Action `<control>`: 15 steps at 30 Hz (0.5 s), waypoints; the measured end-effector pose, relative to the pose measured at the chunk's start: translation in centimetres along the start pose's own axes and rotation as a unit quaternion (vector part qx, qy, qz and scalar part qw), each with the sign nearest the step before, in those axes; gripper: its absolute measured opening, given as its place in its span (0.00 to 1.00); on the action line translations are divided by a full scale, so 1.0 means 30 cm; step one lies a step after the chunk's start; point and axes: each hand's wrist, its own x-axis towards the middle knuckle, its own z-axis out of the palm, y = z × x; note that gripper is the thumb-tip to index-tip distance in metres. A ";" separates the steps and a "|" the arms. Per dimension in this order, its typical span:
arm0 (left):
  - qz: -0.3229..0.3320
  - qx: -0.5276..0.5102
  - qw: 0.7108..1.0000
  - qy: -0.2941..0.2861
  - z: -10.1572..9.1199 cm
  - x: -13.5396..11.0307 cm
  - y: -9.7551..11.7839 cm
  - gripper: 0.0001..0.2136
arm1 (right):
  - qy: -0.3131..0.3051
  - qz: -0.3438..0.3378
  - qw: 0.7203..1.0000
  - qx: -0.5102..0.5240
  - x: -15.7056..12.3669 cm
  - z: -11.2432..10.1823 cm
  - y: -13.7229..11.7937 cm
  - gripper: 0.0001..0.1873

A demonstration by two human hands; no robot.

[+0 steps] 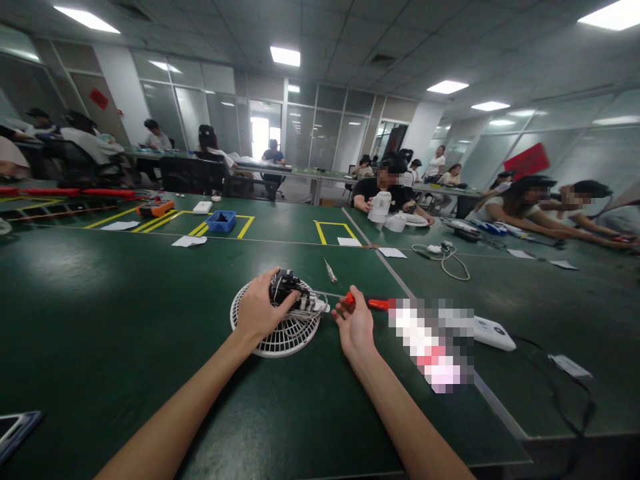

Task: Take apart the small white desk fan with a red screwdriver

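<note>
My left hand (261, 307) is closed around a black fan motor (286, 285) with white and grey wires, steadying it on a round white fan grille (287, 341) that lies on the table. To the right of it, my right hand (357, 323) grips a screwdriver by its red handle (379, 304). The metal shaft points left at the motor's wired end; whether the tip touches anything is too small to tell. Just beyond the hands, a small clear-handled screwdriver (331, 272) rests on the green tabletop.
A blue bin (221, 221) stands at the back left, near an orange tool (156, 209). On the right are a white device (493, 333) with a dark cord and a grey cable loop (453, 260). A phone (17, 430) lies front left. Across the table, a person holds a white part (380, 207).
</note>
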 end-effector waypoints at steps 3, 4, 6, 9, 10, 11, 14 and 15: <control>0.000 0.001 1.000 0.000 -0.002 0.000 0.001 0.27 | 0.011 -0.016 1.000 0.008 -0.010 0.006 -0.007 0.14; -0.001 0.001 1.000 -0.001 -0.002 0.000 0.001 0.27 | 0.008 -0.022 1.000 0.010 -0.013 0.006 -0.009 0.14; -0.002 0.000 1.000 -0.003 -0.003 0.001 0.002 0.27 | -0.007 -0.027 0.999 0.017 -0.017 0.005 -0.014 0.14; -0.004 -0.003 1.000 -0.001 -0.004 0.000 0.003 0.27 | -0.034 -0.022 0.999 0.029 -0.020 0.001 -0.019 0.09; -0.004 -0.003 1.000 0.001 -0.004 0.000 0.004 0.27 | -0.038 -0.021 0.999 0.030 -0.020 0.000 -0.021 0.07; -0.005 -0.004 1.000 0.002 -0.005 0.000 0.004 0.27 | -0.041 -0.022 0.998 0.029 -0.020 -0.001 -0.022 0.06; -0.008 -0.007 1.000 0.002 -0.006 0.000 0.005 0.27 | -0.036 -0.031 0.999 0.015 -0.015 -0.001 -0.023 0.06; -0.009 -0.008 1.000 0.001 -0.006 0.000 0.004 0.27 | -0.031 -0.032 0.999 0.007 -0.011 -0.001 -0.022 0.07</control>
